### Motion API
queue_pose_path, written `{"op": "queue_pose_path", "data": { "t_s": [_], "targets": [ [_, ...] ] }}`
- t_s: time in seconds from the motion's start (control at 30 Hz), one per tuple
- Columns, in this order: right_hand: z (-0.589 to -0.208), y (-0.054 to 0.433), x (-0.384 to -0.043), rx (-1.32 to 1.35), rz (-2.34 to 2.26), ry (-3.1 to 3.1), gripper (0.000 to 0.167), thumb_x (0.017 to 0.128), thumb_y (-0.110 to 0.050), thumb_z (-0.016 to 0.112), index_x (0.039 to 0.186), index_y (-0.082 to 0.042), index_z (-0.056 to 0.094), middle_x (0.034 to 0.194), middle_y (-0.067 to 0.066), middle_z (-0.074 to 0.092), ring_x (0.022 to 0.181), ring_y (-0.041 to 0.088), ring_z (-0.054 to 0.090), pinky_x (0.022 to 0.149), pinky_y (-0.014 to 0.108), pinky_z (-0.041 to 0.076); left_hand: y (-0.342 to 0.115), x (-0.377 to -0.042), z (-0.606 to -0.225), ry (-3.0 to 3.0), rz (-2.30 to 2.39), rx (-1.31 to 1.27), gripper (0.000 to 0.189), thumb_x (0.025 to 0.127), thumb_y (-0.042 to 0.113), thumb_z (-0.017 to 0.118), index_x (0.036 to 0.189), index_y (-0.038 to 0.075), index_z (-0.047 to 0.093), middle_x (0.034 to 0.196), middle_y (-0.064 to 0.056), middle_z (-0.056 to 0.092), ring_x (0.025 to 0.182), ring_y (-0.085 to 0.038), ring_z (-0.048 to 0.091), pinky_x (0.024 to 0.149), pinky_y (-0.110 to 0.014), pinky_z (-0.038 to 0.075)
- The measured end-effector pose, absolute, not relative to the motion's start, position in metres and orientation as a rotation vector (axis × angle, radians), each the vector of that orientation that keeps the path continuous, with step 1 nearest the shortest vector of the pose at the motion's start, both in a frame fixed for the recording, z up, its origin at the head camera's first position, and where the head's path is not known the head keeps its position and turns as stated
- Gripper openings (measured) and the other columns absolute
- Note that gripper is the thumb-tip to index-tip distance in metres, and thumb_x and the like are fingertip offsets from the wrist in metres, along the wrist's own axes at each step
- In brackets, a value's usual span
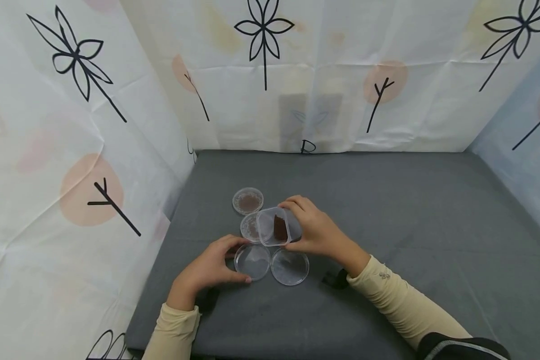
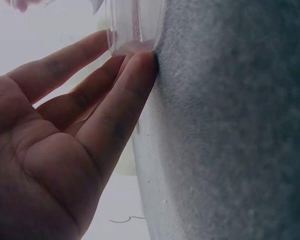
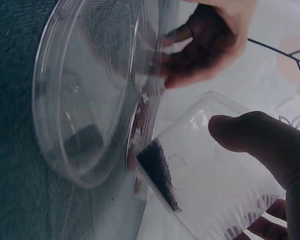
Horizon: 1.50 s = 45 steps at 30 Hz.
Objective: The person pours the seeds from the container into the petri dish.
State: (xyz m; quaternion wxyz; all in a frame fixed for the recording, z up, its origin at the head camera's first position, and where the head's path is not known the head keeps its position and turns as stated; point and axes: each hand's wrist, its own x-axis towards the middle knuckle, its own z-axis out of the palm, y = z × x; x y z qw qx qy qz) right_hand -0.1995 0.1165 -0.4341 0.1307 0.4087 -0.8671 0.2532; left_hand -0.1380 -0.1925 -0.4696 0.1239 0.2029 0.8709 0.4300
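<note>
My right hand point(image 1: 317, 230) grips a clear plastic tub point(image 1: 266, 227) between thumb and fingers, tilted over the petri dishes. Dark brown, soil-like material point(image 3: 158, 175) is heaped in one corner of the tub. My left hand point(image 1: 207, 267) holds the rim of a clear petri dish point(image 1: 252, 263) at the front left, thumb at the near side and fingers at the far side. In the left wrist view, the fingertips meet the edge of the dish point(image 2: 135, 25). Behind it, another dish point(image 1: 248, 227) with whitish and brown contents is partly hidden by the tub.
A farther petri dish point(image 1: 248, 201) holds brown material with white bits around it. To the right of the held dish stands another clear dish point(image 1: 290, 267). The grey-covered table point(image 1: 387, 210) is bordered by patterned cloth walls point(image 1: 324, 60) at the back and sides.
</note>
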Motion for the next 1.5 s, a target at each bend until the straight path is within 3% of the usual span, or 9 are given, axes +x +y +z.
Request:
{"op": "queue_pose_path", "data": {
  "t_s": [0.33, 0.63, 0.87, 1.03, 1.5],
  "targets": [
    [-0.441, 0.100, -0.199, 1.286, 0.517, -2.361, 0.088, 0.067, -0.031, 0.102, 0.141, -0.007, 0.060, 0.135, 0.012, 0.060, 0.127, 0.029, 0.059, 0.103, 0.043, 0.060, -0.190, -0.142, -0.471, 2.561, 1.232, 0.604, 0.087, 0.075, 0.032, 0.100, 0.147, 0.005, 0.059, 0.137, -0.014, 0.062, 0.131, -0.033, 0.063, 0.111, -0.047, 0.056],
    [-0.438, 0.091, -0.192, 1.366, 0.368, -2.276, 0.091, 0.065, -0.031, 0.105, 0.144, -0.011, 0.064, 0.133, 0.012, 0.060, 0.123, 0.031, 0.061, 0.097, 0.044, 0.061, -0.192, -0.142, -0.472, 2.546, 1.242, 0.601, 0.087, 0.075, 0.033, 0.099, 0.148, 0.007, 0.059, 0.136, -0.014, 0.062, 0.132, -0.033, 0.062, 0.112, -0.048, 0.055],
    [-0.433, 0.084, -0.189, 1.402, 0.272, -2.218, 0.089, 0.065, -0.025, 0.104, 0.143, -0.013, 0.063, 0.134, 0.010, 0.061, 0.124, 0.031, 0.061, 0.103, 0.046, 0.059, -0.192, -0.143, -0.468, 2.547, 1.252, 0.593, 0.087, 0.074, 0.031, 0.100, 0.148, 0.010, 0.059, 0.136, -0.011, 0.062, 0.131, -0.028, 0.063, 0.113, -0.045, 0.055],
    [-0.434, 0.081, -0.189, 1.417, 0.276, -2.185, 0.085, 0.066, -0.020, 0.102, 0.142, -0.015, 0.063, 0.134, 0.010, 0.060, 0.122, 0.029, 0.061, 0.099, 0.045, 0.059, -0.192, -0.144, -0.467, 2.543, 1.252, 0.588, 0.087, 0.074, 0.031, 0.100, 0.148, 0.010, 0.059, 0.136, -0.010, 0.062, 0.132, -0.026, 0.063, 0.113, -0.043, 0.055],
    [-0.436, 0.080, -0.184, 1.461, 0.303, -2.228, 0.080, 0.073, -0.009, 0.096, 0.145, -0.017, 0.063, 0.141, 0.011, 0.055, 0.129, 0.030, 0.056, 0.105, 0.046, 0.056, -0.192, -0.143, -0.469, 2.536, 1.251, 0.561, 0.085, 0.076, 0.031, 0.099, 0.147, 0.010, 0.059, 0.137, -0.012, 0.061, 0.132, -0.031, 0.063, 0.113, -0.047, 0.055]
  ]
}}
